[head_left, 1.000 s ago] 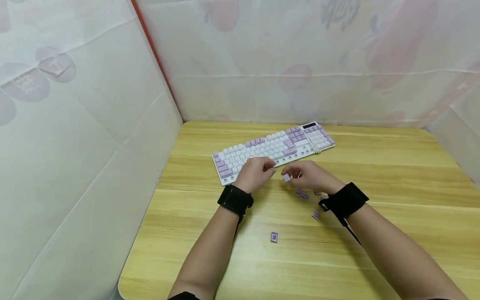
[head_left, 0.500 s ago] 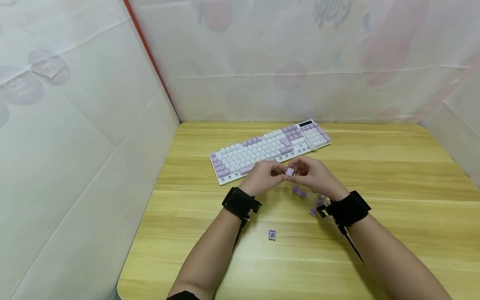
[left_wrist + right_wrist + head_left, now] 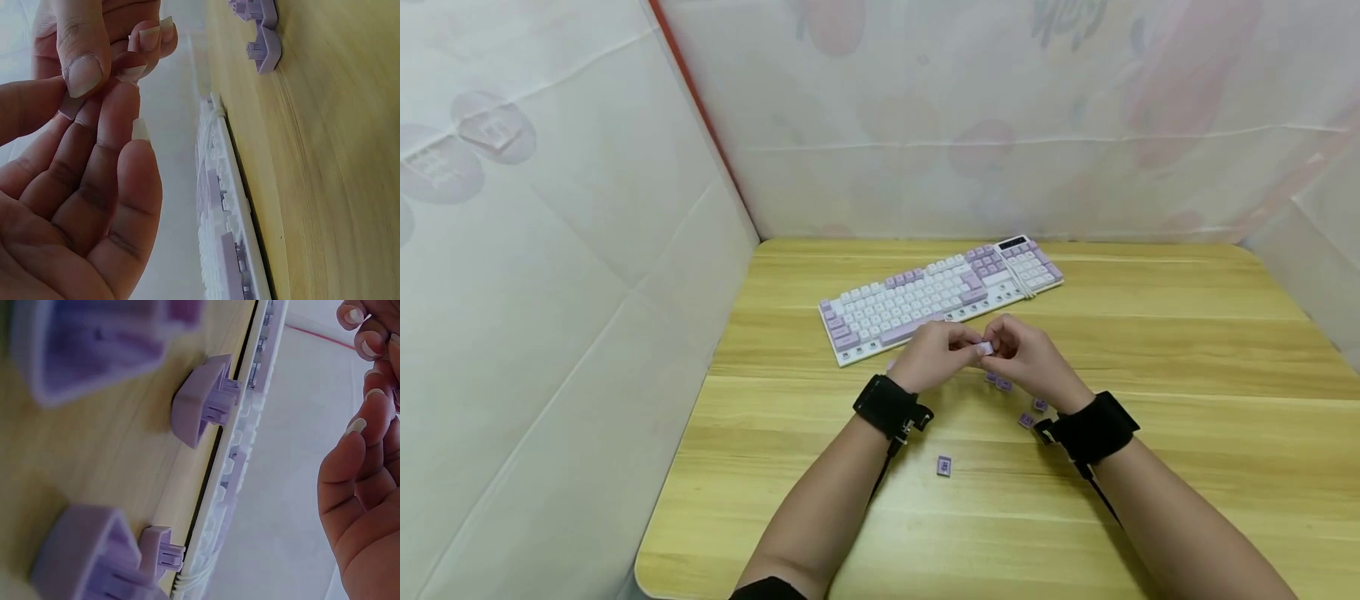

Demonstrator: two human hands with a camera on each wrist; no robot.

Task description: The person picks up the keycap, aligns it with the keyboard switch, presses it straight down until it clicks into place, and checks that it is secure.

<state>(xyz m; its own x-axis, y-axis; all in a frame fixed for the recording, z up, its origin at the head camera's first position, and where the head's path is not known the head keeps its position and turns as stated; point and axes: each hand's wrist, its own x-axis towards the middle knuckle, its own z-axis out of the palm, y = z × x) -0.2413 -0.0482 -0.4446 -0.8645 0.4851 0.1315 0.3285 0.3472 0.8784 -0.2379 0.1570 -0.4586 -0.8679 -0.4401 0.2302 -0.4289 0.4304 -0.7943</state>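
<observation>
Over the table, in the head view, my left hand (image 3: 931, 357) and right hand (image 3: 1036, 363) meet fingertip to fingertip. Between them is a small light-purple keycap (image 3: 986, 347), pinched by both. The left wrist view shows a corner of this keycap (image 3: 70, 107) between the fingertips; the rest is covered. Just beyond the hands lies a white and purple keyboard (image 3: 917, 300). Its front row shows bare switches (image 3: 987, 306) where there are no caps, near the purple spacebar (image 3: 902, 332). Loose keycaps (image 3: 1004, 385) lie below the hands, several of them with their undersides up.
One keycap (image 3: 943, 466) lies apart, nearer the front of the wooden table (image 3: 790, 467). Another small piece (image 3: 891, 365) is partly hidden by the left hand. A white cable (image 3: 1019, 277) is bundled across the keyboard's right part. Pale cloth walls (image 3: 880, 117) stand behind and left.
The right hand has brought the keycap toward the left hand, which moved right to meet it. Both now pinch the keycap, and its angle has shifted. The keyboard and loose keycaps stay put.
</observation>
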